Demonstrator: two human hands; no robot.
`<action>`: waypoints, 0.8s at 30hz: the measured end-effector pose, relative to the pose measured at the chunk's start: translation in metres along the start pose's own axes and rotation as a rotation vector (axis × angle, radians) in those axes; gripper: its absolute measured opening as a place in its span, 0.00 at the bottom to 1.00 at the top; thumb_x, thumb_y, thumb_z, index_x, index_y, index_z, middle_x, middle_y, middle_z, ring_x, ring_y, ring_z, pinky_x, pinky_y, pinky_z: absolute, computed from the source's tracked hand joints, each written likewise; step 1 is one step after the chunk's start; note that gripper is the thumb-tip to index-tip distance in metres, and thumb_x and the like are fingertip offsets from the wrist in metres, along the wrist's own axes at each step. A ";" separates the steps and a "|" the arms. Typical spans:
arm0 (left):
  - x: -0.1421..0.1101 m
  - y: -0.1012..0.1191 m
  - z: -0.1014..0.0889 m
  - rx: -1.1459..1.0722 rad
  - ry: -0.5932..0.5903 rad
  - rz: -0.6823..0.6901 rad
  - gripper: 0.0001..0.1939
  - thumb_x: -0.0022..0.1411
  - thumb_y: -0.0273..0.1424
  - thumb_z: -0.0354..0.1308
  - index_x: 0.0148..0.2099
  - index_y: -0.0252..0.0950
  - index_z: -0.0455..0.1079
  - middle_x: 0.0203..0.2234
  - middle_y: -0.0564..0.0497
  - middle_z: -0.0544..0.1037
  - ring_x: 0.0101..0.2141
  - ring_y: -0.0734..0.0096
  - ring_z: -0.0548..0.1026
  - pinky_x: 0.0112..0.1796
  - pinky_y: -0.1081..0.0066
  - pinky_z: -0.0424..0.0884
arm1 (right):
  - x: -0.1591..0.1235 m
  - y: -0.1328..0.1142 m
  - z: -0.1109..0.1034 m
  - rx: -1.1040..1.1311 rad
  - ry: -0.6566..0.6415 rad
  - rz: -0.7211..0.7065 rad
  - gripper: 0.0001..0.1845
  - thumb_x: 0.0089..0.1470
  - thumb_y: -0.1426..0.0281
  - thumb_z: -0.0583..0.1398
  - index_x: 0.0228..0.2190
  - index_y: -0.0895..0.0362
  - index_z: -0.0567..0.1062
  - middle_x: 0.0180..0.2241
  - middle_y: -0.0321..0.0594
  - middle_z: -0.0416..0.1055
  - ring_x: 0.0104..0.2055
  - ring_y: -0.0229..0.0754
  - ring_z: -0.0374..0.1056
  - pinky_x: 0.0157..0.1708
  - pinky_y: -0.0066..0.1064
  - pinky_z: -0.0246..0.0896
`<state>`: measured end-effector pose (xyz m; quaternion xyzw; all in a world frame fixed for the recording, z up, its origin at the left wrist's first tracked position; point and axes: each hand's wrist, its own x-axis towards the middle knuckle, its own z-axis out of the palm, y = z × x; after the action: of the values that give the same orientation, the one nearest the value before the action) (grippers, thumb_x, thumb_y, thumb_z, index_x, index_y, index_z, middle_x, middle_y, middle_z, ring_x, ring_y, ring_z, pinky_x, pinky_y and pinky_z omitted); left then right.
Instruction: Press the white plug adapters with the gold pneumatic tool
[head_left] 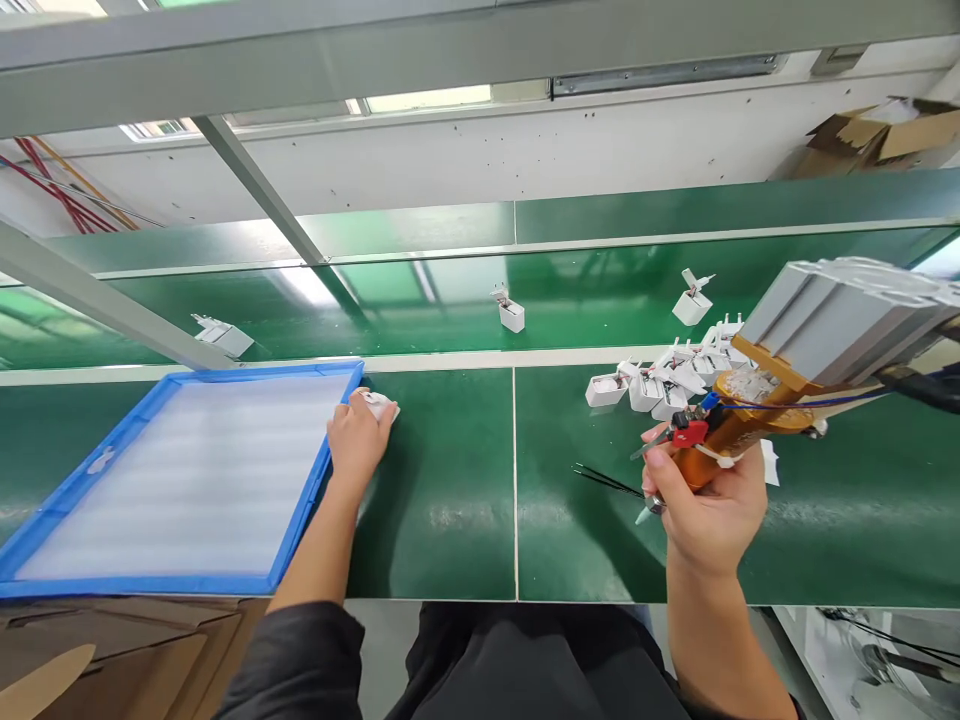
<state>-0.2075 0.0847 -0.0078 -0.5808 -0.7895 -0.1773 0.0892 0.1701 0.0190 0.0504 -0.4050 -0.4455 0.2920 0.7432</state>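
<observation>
My left hand (355, 436) is closed around a small white adapter housing (377, 404), mostly hidden by the fingers, at the right rim of a blue tray (311, 500) with a white lining. My right hand (709, 500) grips an orange hand-held tool (701, 462) that carries a red switch piece and a pale tip pointing down. Two thin black wire-like pieces (609, 480) stick out left of that hand; what they belong to I cannot tell. Behind the tool sits a heap of white plug adapters (667, 380), some with loose upper parts.
Single white adapters stand on the green belt (450, 300) at the left (225, 336), middle (512, 315) and right (691, 305). A grey metal block (847, 320) hangs above the tool. Grey frame bars cross overhead. An open cardboard box (877, 140) stands back right.
</observation>
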 end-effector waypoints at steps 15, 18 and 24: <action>0.121 0.161 0.089 -0.637 -0.201 0.093 0.58 0.59 0.37 0.67 0.74 0.29 0.28 0.65 0.25 0.58 0.64 0.46 0.62 0.57 0.54 0.65 | -0.005 -0.002 -0.018 -0.037 -0.030 0.014 0.16 0.52 0.77 0.65 0.43 0.53 0.75 0.29 0.38 0.79 0.16 0.35 0.66 0.13 0.27 0.63; 0.145 0.186 0.106 -0.729 -0.212 0.010 0.54 0.62 0.31 0.64 0.74 0.34 0.28 0.64 0.28 0.61 0.61 0.48 0.67 0.56 0.55 0.66 | -0.005 -0.003 -0.019 -0.060 -0.010 0.026 0.16 0.53 0.78 0.64 0.43 0.52 0.75 0.30 0.38 0.80 0.17 0.35 0.67 0.13 0.27 0.64; 0.102 0.177 0.065 -0.859 -0.304 0.267 0.58 0.56 0.31 0.67 0.75 0.41 0.30 0.57 0.38 0.71 0.48 0.59 0.77 0.50 0.59 0.73 | -0.008 -0.007 -0.022 -0.086 0.017 0.064 0.19 0.51 0.78 0.66 0.45 0.52 0.75 0.30 0.39 0.79 0.19 0.37 0.67 0.13 0.28 0.64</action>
<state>-0.0667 0.2466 -0.0009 -0.6810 -0.5671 -0.3876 -0.2537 0.1868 0.0014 0.0465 -0.4531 -0.4384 0.2927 0.7189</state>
